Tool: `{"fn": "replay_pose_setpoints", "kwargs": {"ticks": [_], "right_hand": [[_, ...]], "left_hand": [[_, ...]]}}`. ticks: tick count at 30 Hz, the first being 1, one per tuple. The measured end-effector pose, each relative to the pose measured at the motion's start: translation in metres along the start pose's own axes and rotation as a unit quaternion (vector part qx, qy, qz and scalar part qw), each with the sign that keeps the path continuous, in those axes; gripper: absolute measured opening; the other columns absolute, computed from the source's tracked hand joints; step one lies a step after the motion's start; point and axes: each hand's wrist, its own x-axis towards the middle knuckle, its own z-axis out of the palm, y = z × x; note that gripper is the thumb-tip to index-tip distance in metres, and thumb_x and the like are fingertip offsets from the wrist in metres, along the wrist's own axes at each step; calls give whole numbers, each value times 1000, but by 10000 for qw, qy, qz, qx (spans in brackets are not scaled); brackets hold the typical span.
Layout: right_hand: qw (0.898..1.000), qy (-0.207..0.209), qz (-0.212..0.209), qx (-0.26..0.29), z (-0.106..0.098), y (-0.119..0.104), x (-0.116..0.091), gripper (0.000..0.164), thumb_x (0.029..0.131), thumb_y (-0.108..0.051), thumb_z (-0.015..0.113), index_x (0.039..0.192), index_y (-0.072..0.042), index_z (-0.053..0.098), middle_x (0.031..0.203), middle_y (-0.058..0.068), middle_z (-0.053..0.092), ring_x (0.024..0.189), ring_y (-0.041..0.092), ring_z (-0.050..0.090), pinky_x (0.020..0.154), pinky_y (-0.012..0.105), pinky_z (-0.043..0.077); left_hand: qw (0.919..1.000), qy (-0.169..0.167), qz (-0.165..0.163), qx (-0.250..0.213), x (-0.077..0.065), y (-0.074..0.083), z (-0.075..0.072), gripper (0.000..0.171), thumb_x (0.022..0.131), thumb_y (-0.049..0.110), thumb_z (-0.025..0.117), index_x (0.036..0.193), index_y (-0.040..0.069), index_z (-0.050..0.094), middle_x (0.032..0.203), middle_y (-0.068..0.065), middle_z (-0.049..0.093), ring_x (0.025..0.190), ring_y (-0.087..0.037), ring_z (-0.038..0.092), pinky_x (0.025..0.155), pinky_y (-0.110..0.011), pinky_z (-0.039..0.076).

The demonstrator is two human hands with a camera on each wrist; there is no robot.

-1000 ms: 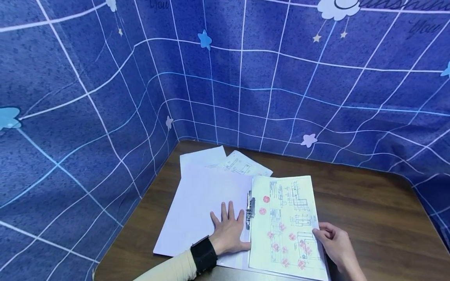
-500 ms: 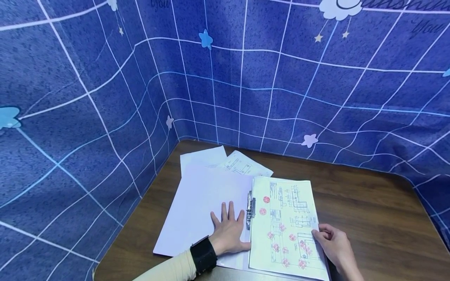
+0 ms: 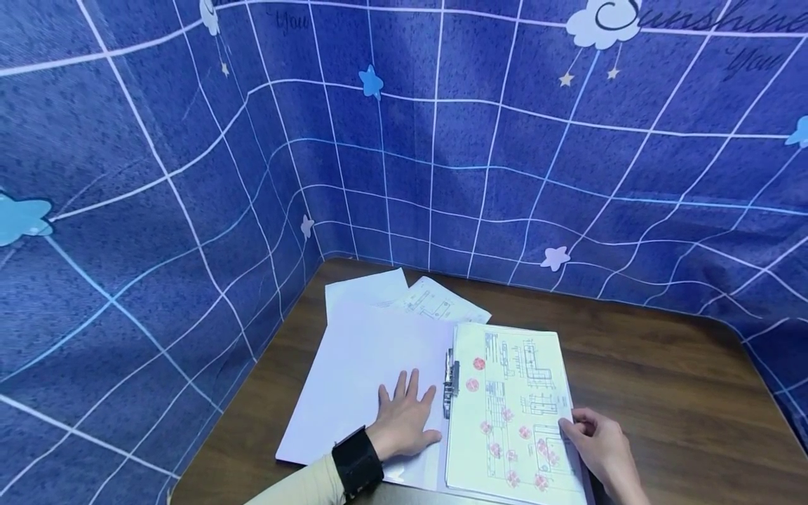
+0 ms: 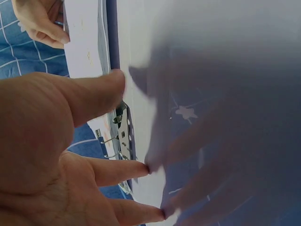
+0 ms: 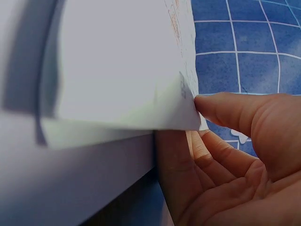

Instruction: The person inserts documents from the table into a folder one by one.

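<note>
An open ring binder lies on the table, its pale inner cover (image 3: 353,365) to the left and a metal ring clip (image 3: 451,386) along the spine. Printed drawing sheets (image 3: 505,435) with red round stamps lie on its right side. My left hand (image 3: 404,421) spreads its straight fingers over the glossy cover; two fingertips (image 4: 157,214) touch it in the left wrist view. At the sheets' right edge my right hand (image 3: 601,445) pinches paper, thumb on top and a finger underneath. The right wrist view shows the sheet edge (image 5: 141,125) slightly raised above the layer below.
Behind the binder, a white sheet (image 3: 360,289) and a drawing sheet (image 3: 445,301) stick out partly beneath its cover. Brown wooden table (image 3: 682,393) extends to the right. Blue patterned cloth (image 3: 492,154) hangs at the back and left.
My left hand has shifted slightly left, its thumb away from the sheets' edge. The right hand keeps its pinch. The whole head view has slid a little downward.
</note>
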Motion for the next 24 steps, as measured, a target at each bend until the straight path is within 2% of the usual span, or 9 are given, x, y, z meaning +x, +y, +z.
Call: {"fn": "replay_pose_setpoints", "kwargs": {"ticks": [3, 9, 24], "right_hand": [[10000, 16, -46, -81, 0, 0, 0, 47, 94, -27, 73, 126, 6, 66, 86, 1, 66, 77, 18, 57, 69, 34, 39], [9997, 18, -102, -242, -1, -1, -1, 46, 92, -29, 73, 123, 5, 67, 85, 1, 65, 77, 18, 56, 69, 34, 38], [9987, -40, -205, -464, -2, -2, -2, 47, 92, -31, 74, 122, 5, 67, 83, 0, 65, 76, 19, 57, 68, 34, 38]], "left_hand": [[10000, 1, -1, 27, 0, -1, 2, 80, 87, 49, 77, 152, 11, 51, 163, -29, 27, 150, -51, 21, 108, -79, 22], [9998, 105, 39, 164, -1, -3, 7, 84, 84, 53, 79, 152, 12, 51, 163, -29, 27, 150, -51, 23, 107, -79, 24], [9999, 110, 70, -15, 2, -4, 10, 89, 81, 56, 81, 154, 16, 49, 162, -31, 28, 148, -54, 24, 104, -82, 25]]}}
